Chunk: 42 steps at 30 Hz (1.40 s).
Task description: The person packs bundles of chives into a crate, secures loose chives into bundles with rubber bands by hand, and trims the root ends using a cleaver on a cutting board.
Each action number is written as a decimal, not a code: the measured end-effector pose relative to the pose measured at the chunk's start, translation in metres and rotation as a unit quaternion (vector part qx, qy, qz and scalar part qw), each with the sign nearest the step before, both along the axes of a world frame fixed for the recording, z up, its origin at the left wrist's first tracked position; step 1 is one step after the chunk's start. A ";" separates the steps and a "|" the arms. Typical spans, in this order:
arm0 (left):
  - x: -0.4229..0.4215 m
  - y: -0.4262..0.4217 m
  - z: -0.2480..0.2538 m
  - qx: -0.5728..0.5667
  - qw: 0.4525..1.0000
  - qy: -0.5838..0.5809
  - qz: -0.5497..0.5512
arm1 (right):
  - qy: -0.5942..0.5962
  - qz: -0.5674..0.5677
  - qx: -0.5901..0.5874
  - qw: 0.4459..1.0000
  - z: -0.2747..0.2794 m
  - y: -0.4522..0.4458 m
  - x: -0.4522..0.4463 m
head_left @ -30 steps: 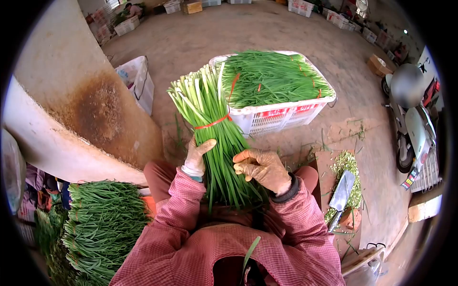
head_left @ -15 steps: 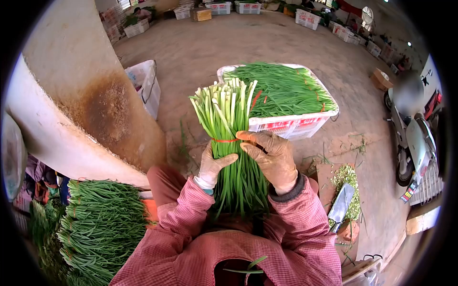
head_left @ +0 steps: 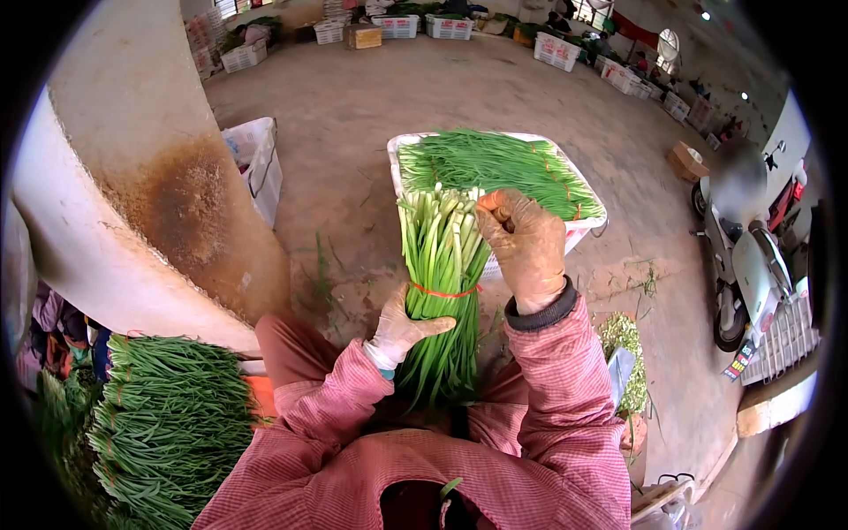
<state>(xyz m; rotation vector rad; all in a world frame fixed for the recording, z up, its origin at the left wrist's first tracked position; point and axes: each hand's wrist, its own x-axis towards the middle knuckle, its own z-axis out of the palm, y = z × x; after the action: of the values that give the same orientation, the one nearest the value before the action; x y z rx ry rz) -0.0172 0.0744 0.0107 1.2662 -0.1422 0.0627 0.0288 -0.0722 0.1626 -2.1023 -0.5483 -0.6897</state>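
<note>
A bunch of garlic chives (head_left: 446,252) stands upright over my lap, pale stem ends at the top and green leaves hanging down. A red band (head_left: 442,292) circles it near the middle. My gloved left hand (head_left: 402,329) wraps around the bunch just below the band, thumb across the front. At the upper right of the stems is my gloved right hand (head_left: 528,238), its thumb and index finger pinched together by the stem ends. What those fingertips hold, if anything, is too small to make out.
A white crate (head_left: 576,231) of banded chives stands just ahead. More chive bunches (head_left: 168,424) are piled at my left. A cleaver (head_left: 621,378) lies by trimmings (head_left: 629,340) at right. A scooter (head_left: 751,265) stands farther right, and a pillar (head_left: 168,177) rises at left.
My right hand has left the band and moved up to the stem ends. The bunch sits slightly lower in view, with my left hand still around it. The view has shifted a little.
</note>
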 end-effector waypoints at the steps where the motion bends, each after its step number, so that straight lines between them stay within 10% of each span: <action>1: -0.001 -0.001 -0.003 0.026 1.000 0.004 0.002 | 0.002 -0.003 0.000 1.000 0.002 -0.007 -0.003; 16: -0.003 0.005 0.000 -0.018 0.999 0.033 -0.035 | 0.008 0.084 -0.209 0.974 -0.042 -0.012 -0.016; 28: -0.005 0.006 0.001 -0.014 0.998 0.042 -0.039 | -0.346 -0.194 -0.486 0.779 0.013 -0.014 -0.002; 32: -0.004 0.010 -0.002 -0.057 0.995 0.078 -0.019 | -0.255 -0.251 -0.252 0.899 0.052 -0.054 -0.001; 34: -0.002 0.013 -0.006 -0.063 0.995 0.079 -0.009 | 0.018 -0.062 -0.037 0.997 0.032 -0.060 -0.018; 42: -0.006 0.013 0.002 -0.092 0.992 0.089 -0.005 | -0.078 0.038 -0.155 0.984 -0.065 0.003 -0.026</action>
<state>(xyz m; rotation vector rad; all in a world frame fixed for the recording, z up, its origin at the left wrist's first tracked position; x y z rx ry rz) -0.0234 0.0873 0.0125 1.0804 0.0107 -0.0450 0.0030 -0.0690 0.0979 -2.3101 -0.8655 -0.7689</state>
